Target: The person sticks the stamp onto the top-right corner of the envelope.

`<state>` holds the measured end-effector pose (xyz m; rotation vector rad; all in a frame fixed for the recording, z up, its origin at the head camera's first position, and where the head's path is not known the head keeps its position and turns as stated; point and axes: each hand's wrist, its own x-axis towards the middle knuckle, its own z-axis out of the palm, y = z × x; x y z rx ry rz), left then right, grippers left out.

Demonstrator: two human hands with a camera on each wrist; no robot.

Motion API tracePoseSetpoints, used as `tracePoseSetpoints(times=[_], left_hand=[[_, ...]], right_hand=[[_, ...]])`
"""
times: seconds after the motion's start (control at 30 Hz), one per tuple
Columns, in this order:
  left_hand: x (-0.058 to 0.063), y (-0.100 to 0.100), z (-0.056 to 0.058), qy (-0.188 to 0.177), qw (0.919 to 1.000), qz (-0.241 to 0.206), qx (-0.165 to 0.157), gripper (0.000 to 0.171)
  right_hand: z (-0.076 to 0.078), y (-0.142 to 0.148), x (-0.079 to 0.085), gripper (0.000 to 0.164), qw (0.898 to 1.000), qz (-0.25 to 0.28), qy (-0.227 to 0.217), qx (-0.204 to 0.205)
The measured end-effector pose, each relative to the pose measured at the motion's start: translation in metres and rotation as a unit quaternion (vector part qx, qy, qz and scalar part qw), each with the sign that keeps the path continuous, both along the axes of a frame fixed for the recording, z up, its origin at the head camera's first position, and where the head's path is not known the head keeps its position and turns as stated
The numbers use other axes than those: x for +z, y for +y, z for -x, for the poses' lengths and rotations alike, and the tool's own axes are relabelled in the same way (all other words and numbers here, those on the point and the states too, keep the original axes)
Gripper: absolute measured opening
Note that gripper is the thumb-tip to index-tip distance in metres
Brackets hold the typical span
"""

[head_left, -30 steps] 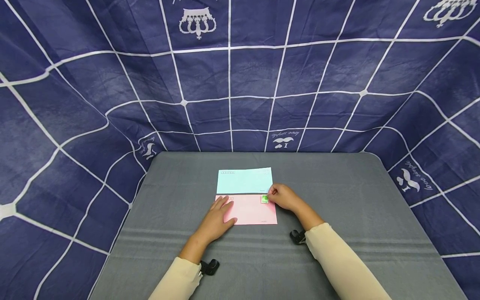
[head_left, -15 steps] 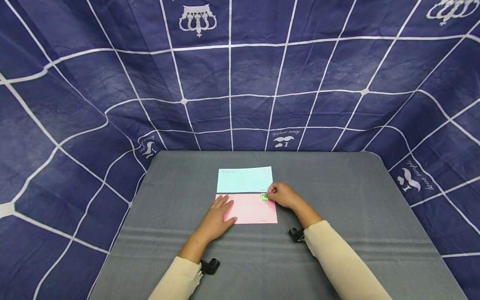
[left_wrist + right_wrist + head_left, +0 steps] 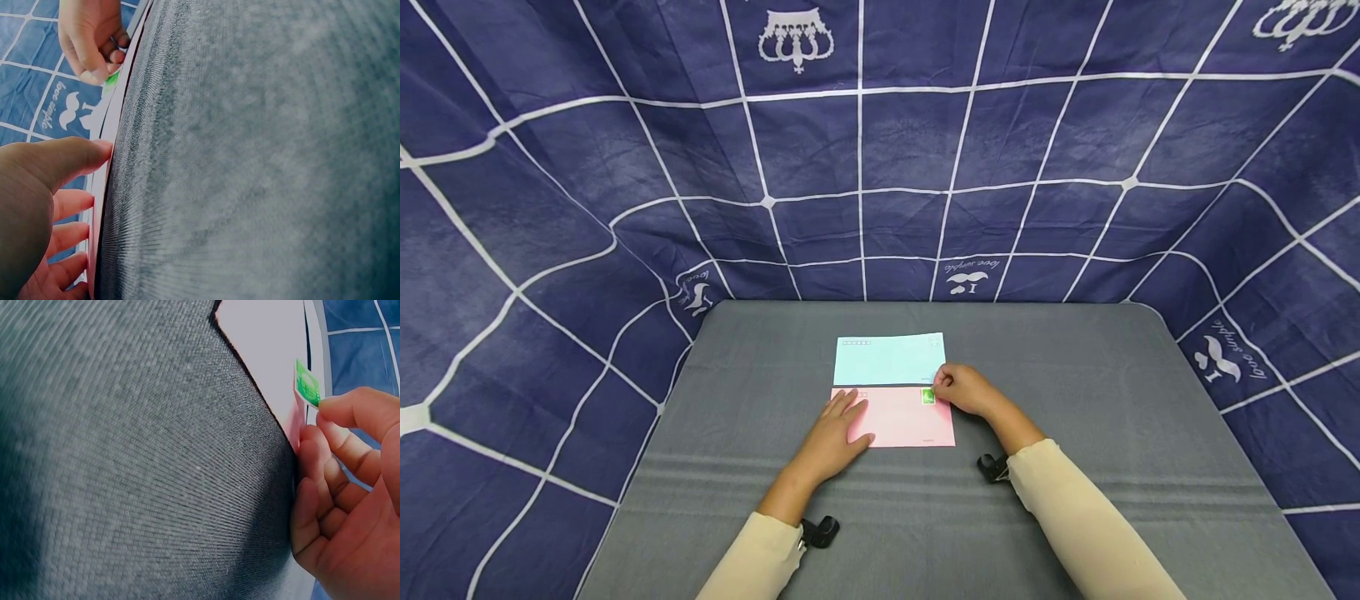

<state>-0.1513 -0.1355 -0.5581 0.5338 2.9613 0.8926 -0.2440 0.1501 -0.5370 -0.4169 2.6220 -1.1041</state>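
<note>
A pink envelope [image 3: 898, 425] lies flat on the grey table, its long side toward the person. Spread over its left end, my left hand [image 3: 831, 437] presses it with outstretched fingers. My right hand [image 3: 967, 390] pinches a small green stamp [image 3: 306, 384] with a white border between thumb and forefinger. In the head view the stamp overlaps the pink envelope's upper right corner; in the right wrist view it stands tilted at the envelope, its lower corner at my fingertips. The other right fingers curl beneath, by the envelope's right edge.
A light blue envelope [image 3: 889, 362] lies just beyond the pink one, with a row of small printed boxes at its upper left. The grey cloth-covered table [image 3: 1075, 358] meets a blue curtain [image 3: 902, 150] with white lines at the back and sides.
The stamp in my right hand has shifted very slightly at the pink envelope's corner. My left hand keeps its place on the envelope.
</note>
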Motion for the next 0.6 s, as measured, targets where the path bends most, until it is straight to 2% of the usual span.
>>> tracePoseSetpoints(times=[0.6], left_hand=[[0.0001,-0.0001,0.0000,0.003,1.0000,0.000,0.005,0.061]], right_hand=[[0.0001,-0.0046,-0.0023,0.009,1.000,-0.015,-0.001,-0.015]])
